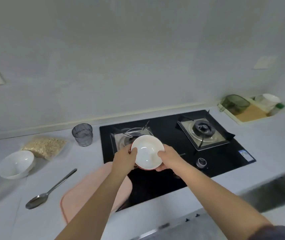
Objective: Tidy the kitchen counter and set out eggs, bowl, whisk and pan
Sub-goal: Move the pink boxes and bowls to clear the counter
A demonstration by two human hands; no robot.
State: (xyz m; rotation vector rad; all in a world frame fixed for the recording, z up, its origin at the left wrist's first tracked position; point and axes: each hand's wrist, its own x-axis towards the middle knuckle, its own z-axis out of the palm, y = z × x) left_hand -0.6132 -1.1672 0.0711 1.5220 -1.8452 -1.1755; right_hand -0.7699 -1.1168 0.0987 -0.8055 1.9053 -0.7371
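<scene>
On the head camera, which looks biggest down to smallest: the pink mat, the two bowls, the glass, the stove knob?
1. pink mat
2. held bowl and left bowl: they look about alike, so I won't rank them
3. glass
4. knob

White bowl (147,152) (red outside), black hob (172,170), pink mat (89,187), grey tumbler (82,134)

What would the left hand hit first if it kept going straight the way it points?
The left hand grips the white bowl, which would travel with it. Beyond that, probably the clear glass piece on the stove's left burner, though how high the hand is above it is unclear.
</scene>
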